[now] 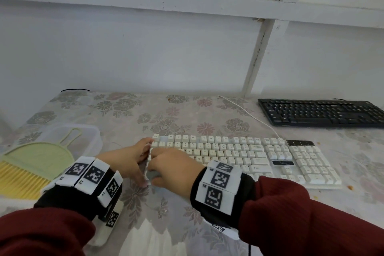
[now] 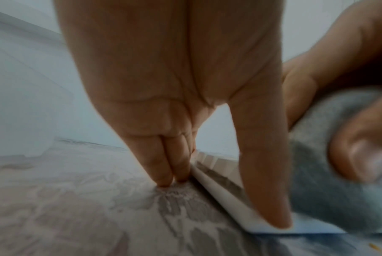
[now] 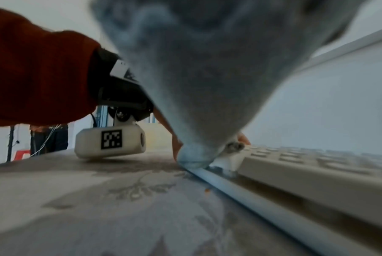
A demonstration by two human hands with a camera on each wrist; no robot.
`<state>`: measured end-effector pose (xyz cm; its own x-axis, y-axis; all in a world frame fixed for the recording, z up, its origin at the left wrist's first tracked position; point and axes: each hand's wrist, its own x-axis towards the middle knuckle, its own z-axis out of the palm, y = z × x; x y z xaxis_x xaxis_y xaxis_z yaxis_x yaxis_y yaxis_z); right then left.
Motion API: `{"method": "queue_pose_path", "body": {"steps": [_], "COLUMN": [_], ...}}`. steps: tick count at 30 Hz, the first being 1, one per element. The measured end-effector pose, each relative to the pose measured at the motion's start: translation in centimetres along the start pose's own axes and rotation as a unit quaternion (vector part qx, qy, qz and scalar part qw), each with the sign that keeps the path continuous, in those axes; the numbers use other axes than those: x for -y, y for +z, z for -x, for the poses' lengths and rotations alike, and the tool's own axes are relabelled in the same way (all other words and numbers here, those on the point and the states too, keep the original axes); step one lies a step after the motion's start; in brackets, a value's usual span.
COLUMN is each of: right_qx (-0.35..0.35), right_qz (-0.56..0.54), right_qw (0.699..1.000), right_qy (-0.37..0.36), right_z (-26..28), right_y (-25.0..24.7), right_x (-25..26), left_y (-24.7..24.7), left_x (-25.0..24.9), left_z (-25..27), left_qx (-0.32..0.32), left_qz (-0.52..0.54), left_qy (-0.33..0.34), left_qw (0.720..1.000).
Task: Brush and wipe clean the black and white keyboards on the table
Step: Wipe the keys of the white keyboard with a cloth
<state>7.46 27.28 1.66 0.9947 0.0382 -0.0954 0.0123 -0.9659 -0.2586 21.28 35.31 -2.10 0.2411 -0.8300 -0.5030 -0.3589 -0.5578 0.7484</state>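
head | right hand [image 1: 174, 169] fingers clamped on grey cloth [image 1: 153, 174] at white keyboard [image 1: 245, 156] | left hand [image 1: 126, 162] fingers straight, bracing its edge

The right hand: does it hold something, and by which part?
The right hand grips a bunched grey cloth around its upper part; the lower end touches the white keyboard's left front corner.

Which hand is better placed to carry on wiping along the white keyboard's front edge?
Right. The right hand grips the grey cloth at the white keyboard's left front corner. The left hand, fingers straight, braces that end and holds no cloth.
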Motion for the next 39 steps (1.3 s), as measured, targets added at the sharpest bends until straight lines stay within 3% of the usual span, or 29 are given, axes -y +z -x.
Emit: {"method": "queue_pose_path", "body": {"steps": [4, 15, 28, 32, 39], "right_qx": [0.007, 0.005, 0.009, -0.004, 0.0], "right_qz": [0.022, 0.06, 0.031, 0.031, -0.004], "right_qw": [0.999, 0.997, 0.99, 0.991, 0.984], "right_qy": [0.039, 0.05, 0.14, 0.132, 0.178], "right_z": [0.0, 2.4, 10.8, 11.3, 13.6], "right_y": [0.2, 1.4, -1.0, -0.8, -2.3], "right_x": [0.3, -2.3, -7.9, -8.1, -9.7], "left_y": [0.2, 0.0, 0.0, -0.1, 0.0], "left_x": [-0.2, 0.3, 0.3, 0.4, 0.6], "left_z": [0.1, 0.2, 0.0, -0.1, -0.3], "left_qx": [-0.004, -0.011, 0.003, 0.006, 0.007], "left_qz": [0.004, 0.015, 0.031, 0.028, 0.034], "left_qy": [0.001, 0.003, 0.007, 0.005, 0.004], "left_qw": [1.0, 1.0, 0.999, 1.0, 0.999]}}
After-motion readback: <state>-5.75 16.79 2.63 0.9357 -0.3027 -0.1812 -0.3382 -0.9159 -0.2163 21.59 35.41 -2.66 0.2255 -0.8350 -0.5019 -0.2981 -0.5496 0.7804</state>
